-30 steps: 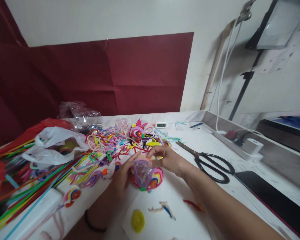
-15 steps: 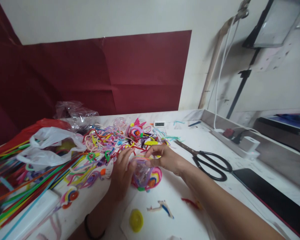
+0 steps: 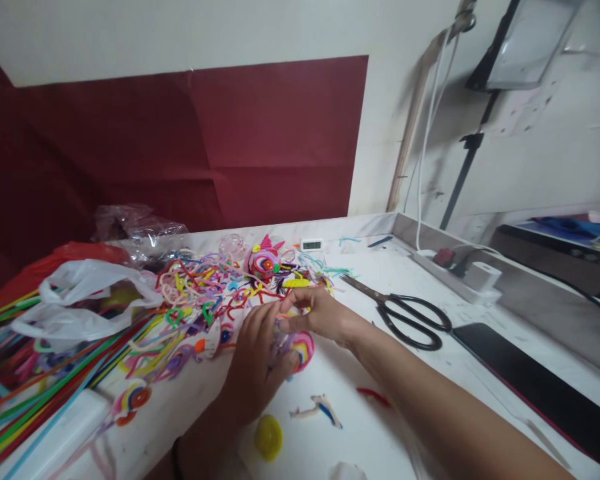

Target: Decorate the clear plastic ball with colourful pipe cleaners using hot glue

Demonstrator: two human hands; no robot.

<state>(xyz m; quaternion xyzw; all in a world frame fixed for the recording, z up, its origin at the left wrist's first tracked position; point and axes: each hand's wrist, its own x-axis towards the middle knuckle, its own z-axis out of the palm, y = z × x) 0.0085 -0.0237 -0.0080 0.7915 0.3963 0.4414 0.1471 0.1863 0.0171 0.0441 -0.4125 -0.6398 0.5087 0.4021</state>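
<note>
My left hand (image 3: pixel 257 363) lies over a coiled, many-coloured pipe-cleaner piece (image 3: pixel 303 348) on the white table, fingers curved round it and covering most of it. My right hand (image 3: pixel 319 313) meets it from the right, fingertips pinched together at the top of the same piece. Only the pink and yellow spiral edge of the piece shows between the hands. A thin clear film seems to wrap it, but I cannot be sure.
A heap of bent pipe cleaners (image 3: pixel 205 290) and straight ones (image 3: pixel 40 400) fills the left. Plastic bags (image 3: pixel 80 300) lie there too. Black scissors (image 3: pixel 405 317) rest to the right, beside a dark slab (image 3: pixel 530 387). A yellow coil (image 3: pixel 269 437) and scraps (image 3: pixel 320 408) lie near me.
My left hand has slid from beside the coiled piece to on top of it, covering it. My right hand stayed pinched at its top. The view shifted slightly.
</note>
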